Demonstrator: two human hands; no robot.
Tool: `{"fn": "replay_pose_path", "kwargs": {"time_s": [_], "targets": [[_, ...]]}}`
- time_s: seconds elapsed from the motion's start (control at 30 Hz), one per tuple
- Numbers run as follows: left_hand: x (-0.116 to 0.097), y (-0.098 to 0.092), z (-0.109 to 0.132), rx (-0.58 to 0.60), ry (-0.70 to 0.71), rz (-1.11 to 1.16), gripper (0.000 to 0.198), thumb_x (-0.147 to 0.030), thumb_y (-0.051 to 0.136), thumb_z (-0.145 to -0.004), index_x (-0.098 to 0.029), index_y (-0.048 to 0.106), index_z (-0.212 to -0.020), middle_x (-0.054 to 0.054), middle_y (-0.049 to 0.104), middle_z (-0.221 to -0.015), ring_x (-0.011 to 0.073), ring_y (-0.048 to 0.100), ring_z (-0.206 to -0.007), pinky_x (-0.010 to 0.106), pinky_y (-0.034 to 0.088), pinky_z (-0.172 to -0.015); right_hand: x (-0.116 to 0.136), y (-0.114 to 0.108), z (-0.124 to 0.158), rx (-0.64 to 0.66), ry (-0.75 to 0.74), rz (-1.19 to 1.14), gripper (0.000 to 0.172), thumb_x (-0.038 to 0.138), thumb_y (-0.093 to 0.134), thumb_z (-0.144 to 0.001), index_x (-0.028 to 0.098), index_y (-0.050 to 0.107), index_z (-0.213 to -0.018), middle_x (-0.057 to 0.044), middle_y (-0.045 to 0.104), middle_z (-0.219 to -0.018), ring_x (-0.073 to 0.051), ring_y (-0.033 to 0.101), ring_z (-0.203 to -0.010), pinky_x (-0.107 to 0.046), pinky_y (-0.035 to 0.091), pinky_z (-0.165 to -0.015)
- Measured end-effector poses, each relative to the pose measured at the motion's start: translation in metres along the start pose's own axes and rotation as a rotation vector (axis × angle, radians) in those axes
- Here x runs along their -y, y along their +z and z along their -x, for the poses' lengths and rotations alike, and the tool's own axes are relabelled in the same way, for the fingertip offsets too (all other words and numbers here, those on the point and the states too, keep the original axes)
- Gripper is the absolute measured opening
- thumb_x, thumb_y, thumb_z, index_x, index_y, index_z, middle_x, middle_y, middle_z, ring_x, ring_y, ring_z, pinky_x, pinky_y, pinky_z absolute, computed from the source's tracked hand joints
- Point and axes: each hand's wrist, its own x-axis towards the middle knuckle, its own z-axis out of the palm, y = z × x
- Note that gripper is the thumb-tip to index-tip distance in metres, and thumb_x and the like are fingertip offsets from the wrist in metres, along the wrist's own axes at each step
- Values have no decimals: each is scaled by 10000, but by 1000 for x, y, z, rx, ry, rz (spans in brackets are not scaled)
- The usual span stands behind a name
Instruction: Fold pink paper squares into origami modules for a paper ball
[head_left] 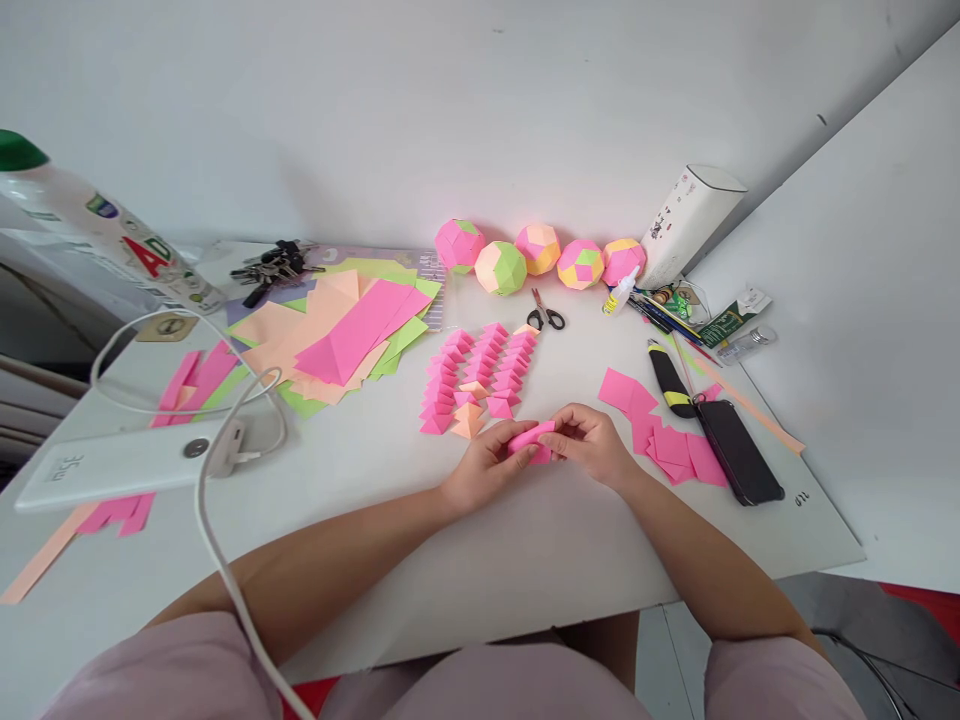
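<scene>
the piece of pink paper point(535, 433) was up between the two hands, just in front of the rows of folded pieces point(486, 362) near the middle of the worktop point(390, 600). the left hand point(487, 462) gripped one end between thumb and fingers, and the right hand point(591, 445) pinched the other; the fingers hid part of the paper, so how its edges met could not be told. the likeliest trouble was a crooked crease: if one thumb pressed while the opposite edge slid, the fold could run off line and the piece might not match its neighbours. too hard a pinch could also have left a stray dent in such thin stock. the nearest pieces, a peach-coloured one point(468, 420) among them, stood just beyond the left fingers, so a forward nudge of the knuckles could have pushed the rows askew. by the right forearm, the loose pink squares point(671, 448) lay overlapped beside the black phone point(739, 450), and a sweep of that arm might have scattered them. the white cable point(217, 560) ran across the view of the left arm; whether it touched could not be told, but a snag there could have tugged the white power bank point(120, 465).
</scene>
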Motion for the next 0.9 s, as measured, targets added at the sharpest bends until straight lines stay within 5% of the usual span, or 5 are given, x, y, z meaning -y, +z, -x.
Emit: {"fn": "replay_pose_path", "kwargs": {"time_s": [0.23, 0.9], "targets": [[-6, -1, 0, 64, -1, -23, 319, -371, 492, -887, -172, 656, -1074, 60, 656, -894, 166, 582, -817, 287, 473, -747, -3, -1, -1, 28, -22, -26, 265, 308, 724, -724, 187, 609, -930, 28, 591, -668, -89, 565, -548, -225, 489, -530], [-1, -3, 1, 101, -10, -33, 287, -367, 496, -875, -151, 671, -944, 46, 616, -809, 144, 542, -727, 264, 436, -657, -1, -3, -3, 60, -15, -58, 173, 327, 722, -719, 166, 672, -758, 7, 595, -648, -91, 528, -531, -232, 450, -508]]}}
